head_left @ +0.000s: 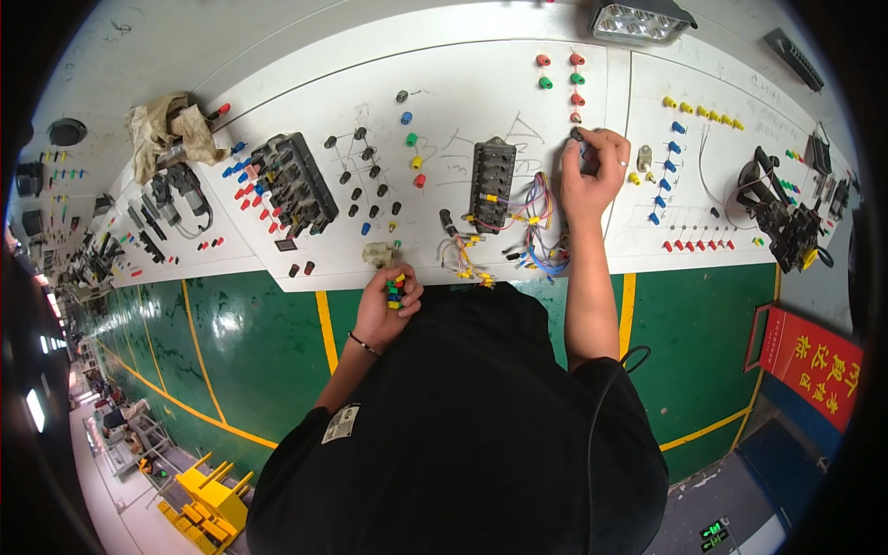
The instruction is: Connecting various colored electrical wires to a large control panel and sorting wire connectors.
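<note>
My left hand [388,305] is closed around several small terminal caps [396,289] in green, red, yellow and blue, held near the front edge of the white board [435,102]. Just beyond it is a pale plastic connector [376,252]. Further right and higher, my right hand [597,171] reaches over the board, thumb and fingers closed on a small black terminal cap [577,135]. This cap is at the lower end of a column of red and green terminals [577,80]. The fingers partly hide it, so whether it is seated on the board cannot be told.
Left of my right arm stands a black fuse box [493,185] with loose coloured wires [535,208]. A larger black relay box [294,185] and a crumpled cloth [171,134] are on the left. A lamp [640,23] sits at the far edge, a black switch assembly [786,222] at right.
</note>
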A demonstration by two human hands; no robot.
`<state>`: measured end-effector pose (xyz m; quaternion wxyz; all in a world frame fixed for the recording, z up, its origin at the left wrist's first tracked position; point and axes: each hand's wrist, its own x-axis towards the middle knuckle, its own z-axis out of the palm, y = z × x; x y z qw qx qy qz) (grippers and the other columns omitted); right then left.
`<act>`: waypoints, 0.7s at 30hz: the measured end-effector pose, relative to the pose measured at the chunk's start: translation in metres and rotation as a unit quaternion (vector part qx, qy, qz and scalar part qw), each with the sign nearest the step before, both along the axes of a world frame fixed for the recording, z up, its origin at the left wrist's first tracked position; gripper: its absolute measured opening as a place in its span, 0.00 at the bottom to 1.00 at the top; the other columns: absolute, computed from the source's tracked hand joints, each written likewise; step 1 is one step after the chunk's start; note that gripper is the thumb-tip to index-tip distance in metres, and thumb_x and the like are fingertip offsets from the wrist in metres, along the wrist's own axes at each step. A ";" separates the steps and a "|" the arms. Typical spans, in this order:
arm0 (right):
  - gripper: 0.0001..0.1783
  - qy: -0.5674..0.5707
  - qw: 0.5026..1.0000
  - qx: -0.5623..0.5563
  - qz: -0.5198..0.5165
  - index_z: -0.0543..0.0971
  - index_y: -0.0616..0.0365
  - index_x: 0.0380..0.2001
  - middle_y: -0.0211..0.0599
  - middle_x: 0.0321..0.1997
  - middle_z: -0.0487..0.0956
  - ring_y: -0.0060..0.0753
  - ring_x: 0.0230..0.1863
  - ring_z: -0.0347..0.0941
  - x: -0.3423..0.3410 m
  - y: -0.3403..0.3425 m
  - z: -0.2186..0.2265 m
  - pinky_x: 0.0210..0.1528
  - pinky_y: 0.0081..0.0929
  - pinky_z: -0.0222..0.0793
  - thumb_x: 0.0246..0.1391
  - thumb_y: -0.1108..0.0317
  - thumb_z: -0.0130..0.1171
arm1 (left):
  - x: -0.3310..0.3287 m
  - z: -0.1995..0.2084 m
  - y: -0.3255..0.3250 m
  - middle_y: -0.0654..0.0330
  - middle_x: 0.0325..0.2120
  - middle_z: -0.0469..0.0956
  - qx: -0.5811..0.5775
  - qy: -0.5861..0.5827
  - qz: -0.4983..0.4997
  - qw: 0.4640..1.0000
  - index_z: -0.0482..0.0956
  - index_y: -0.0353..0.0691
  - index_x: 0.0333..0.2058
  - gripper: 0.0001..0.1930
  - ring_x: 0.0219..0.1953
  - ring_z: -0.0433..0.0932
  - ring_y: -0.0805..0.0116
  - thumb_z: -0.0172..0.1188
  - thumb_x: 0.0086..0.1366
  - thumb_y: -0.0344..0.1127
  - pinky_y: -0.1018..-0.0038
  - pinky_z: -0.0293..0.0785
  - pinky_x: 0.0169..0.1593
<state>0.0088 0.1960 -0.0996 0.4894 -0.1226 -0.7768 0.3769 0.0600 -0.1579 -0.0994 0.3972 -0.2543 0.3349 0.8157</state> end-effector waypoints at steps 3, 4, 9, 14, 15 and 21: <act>0.11 -0.009 0.998 -0.058 -0.011 0.80 0.61 0.34 0.39 0.39 0.74 0.35 0.36 0.69 0.000 -0.003 -0.001 0.36 0.28 0.66 0.45 0.77 0.68 | 0.000 -0.001 -0.001 0.62 0.25 0.64 0.001 -0.002 0.001 1.000 0.72 0.39 0.37 0.08 0.25 0.61 0.73 0.51 0.68 0.37 0.80 0.55 0.22; 0.11 -0.009 0.998 -0.058 -0.010 0.80 0.61 0.34 0.39 0.39 0.74 0.35 0.36 0.69 0.000 -0.005 0.003 0.36 0.28 0.66 0.45 0.77 0.68 | 0.000 -0.001 -0.002 0.62 0.25 0.64 0.002 -0.002 0.002 1.000 0.72 0.39 0.37 0.08 0.24 0.61 0.73 0.51 0.68 0.37 0.80 0.55 0.22; 0.09 0.010 1.000 -0.021 -0.002 0.81 0.60 0.32 0.40 0.37 0.76 0.35 0.37 0.71 -0.003 -0.006 0.004 0.35 0.28 0.66 0.46 0.76 0.69 | 0.000 -0.003 -0.003 0.62 0.24 0.66 0.009 -0.004 0.010 1.000 0.74 0.38 0.36 0.08 0.24 0.62 0.72 0.51 0.68 0.37 0.79 0.56 0.22; 0.10 -0.010 0.999 -0.036 -0.022 0.79 0.58 0.30 0.32 0.33 0.73 0.26 0.30 0.65 -0.001 -0.003 0.003 0.31 0.24 0.62 0.47 0.73 0.72 | 0.000 -0.007 -0.005 0.61 0.23 0.69 0.030 -0.005 0.007 1.000 0.75 0.36 0.37 0.09 0.24 0.65 0.72 0.51 0.69 0.37 0.79 0.57 0.22; 0.11 -0.004 0.999 -0.036 -0.018 0.78 0.58 0.31 0.32 0.34 0.73 0.26 0.29 0.64 -0.001 -0.005 0.008 0.31 0.24 0.61 0.47 0.72 0.72 | 0.001 -0.007 -0.005 0.61 0.23 0.69 0.029 -0.004 0.011 1.000 0.75 0.36 0.37 0.09 0.24 0.65 0.72 0.51 0.69 0.37 0.79 0.57 0.22; 0.12 -0.013 0.998 -0.058 0.012 0.78 0.59 0.36 0.31 0.34 0.72 0.25 0.30 0.64 0.001 -0.002 -0.002 0.31 0.22 0.61 0.48 0.73 0.70 | 0.002 -0.004 -0.005 0.61 0.23 0.69 0.028 -0.005 0.015 0.999 0.75 0.36 0.36 0.09 0.24 0.65 0.72 0.52 0.69 0.36 0.79 0.57 0.22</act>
